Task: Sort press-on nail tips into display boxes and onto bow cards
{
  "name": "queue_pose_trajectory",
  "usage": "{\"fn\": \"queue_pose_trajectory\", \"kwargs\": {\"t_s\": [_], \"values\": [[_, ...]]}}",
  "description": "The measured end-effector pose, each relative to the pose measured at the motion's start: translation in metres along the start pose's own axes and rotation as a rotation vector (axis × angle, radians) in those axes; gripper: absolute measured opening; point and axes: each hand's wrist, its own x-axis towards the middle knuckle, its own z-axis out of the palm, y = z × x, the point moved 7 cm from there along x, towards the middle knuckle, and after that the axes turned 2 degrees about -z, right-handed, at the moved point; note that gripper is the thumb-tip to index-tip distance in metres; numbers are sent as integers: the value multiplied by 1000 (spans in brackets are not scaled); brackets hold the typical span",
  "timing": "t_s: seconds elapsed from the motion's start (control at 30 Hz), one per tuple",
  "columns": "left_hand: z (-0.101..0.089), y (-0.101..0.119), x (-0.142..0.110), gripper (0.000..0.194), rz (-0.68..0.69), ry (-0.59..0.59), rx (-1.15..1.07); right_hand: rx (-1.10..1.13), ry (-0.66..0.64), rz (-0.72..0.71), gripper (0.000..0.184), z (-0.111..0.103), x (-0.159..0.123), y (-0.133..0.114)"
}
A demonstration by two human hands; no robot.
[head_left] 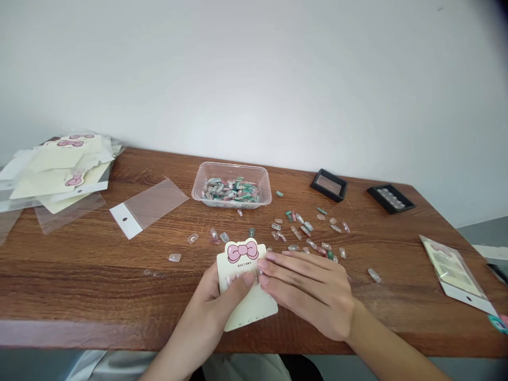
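A cream card with a pink bow print [243, 254] lies near the table's front edge. My left hand [214, 304] grips it from below, thumb pressed on its face. My right hand [307, 288] lies over the card's right side, fingers stretched together, fingertips pressing on the card beside the left thumb. Whether a small piece sits under the fingertips is hidden. Several loose press-on nails [301, 230] are scattered on the wood just beyond my right hand.
A clear plastic tray [232, 170] of coloured nails stands behind the card. Empty clear sleeve [148, 206] lies to the left, a pile of bow cards and sleeves [59, 169] at far left. Two black boxes [329, 184] [391, 198] stand at the back right, a packed sleeve [456, 275] at right.
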Motion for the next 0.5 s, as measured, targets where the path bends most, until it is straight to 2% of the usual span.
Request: {"fn": "queue_pose_trajectory", "kwargs": {"t_s": [0.37, 0.5], "values": [[-4, -4, 3, 46, -9, -51, 57, -10, 8, 2, 24, 1, -1, 0], [-3, -3, 2, 46, -13, -30, 49, -17, -12, -2, 25, 2, -2, -1]]}}
